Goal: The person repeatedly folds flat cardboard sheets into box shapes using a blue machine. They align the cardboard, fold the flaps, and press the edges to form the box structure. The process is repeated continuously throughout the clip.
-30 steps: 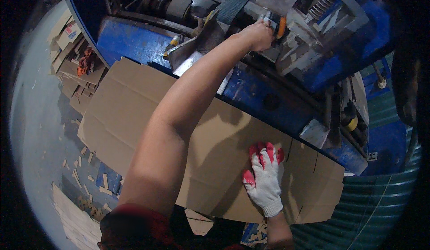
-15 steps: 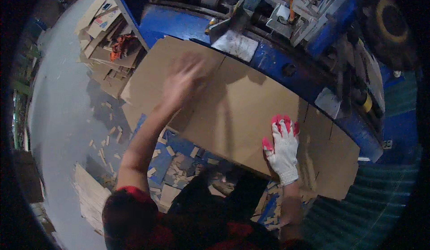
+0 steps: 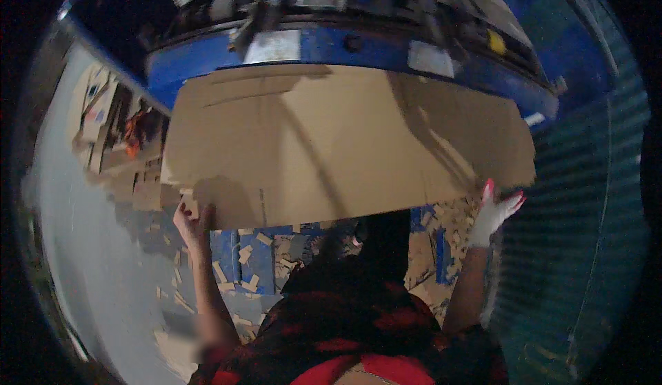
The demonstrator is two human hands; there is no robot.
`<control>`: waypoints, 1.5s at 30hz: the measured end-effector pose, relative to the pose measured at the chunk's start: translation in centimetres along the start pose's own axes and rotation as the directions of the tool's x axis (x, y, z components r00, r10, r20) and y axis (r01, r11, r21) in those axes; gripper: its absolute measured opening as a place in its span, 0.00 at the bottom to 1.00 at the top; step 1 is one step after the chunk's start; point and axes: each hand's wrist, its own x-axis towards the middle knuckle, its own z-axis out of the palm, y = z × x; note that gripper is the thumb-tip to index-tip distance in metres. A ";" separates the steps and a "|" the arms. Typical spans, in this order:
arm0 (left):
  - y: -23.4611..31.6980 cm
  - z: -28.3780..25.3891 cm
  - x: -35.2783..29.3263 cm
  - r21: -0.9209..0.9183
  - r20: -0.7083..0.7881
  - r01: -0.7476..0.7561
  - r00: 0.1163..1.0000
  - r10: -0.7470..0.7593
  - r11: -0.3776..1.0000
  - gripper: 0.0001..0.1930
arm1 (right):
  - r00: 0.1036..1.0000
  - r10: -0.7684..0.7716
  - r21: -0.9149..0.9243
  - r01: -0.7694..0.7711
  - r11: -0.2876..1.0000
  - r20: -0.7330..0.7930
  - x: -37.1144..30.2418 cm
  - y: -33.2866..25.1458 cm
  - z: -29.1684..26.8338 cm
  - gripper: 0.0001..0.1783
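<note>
A large brown cardboard sheet point(image 3: 352, 137) spans the space in front of me, its far edge against the blue machine. At its near left corner, my bare left hand point(image 3: 193, 223) is closed on the edge, with the fingertips curled. My right hand point(image 3: 489, 221) wears a white glove with pink fingertips. It is open beside the near right corner, thumb and fingers spread. Whether its thumb touches the cardboard, I cannot tell.
The blue machine point(image 3: 321, 46), with metal parts on top, runs across the far side. A stack of cardboard offcuts point(image 3: 103, 126) with an orange thing point(image 3: 138, 131) stands at left. Small cardboard scraps point(image 3: 248, 255) litter the floor. Green ridged sheeting point(image 3: 572, 206) lies at right.
The cardboard now shows turned square to me, as the whole view has swung. My left hand has gone from its top to the near left corner, my right from its surface to the right corner.
</note>
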 end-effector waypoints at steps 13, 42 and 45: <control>6.0 -4.1 0.4 0.044 -0.025 -0.364 0.931 0.365 0.930 0.27 | 0.691 0.335 0.431 -0.684 0.588 0.641 3.7 7.4 2.8 0.37; 15.6 3.7 -1.0 0.014 0.413 -0.803 0.547 0.728 0.595 0.26 | -0.047 -0.828 0.417 0.879 0.231 0.558 -4.2 -9.9 -4.4 0.28; 16.5 4.0 0.4 -0.109 0.326 -0.770 0.570 0.754 0.629 0.24 | 0.056 -0.911 0.422 0.874 0.242 0.408 -3.2 -9.3 -3.5 0.25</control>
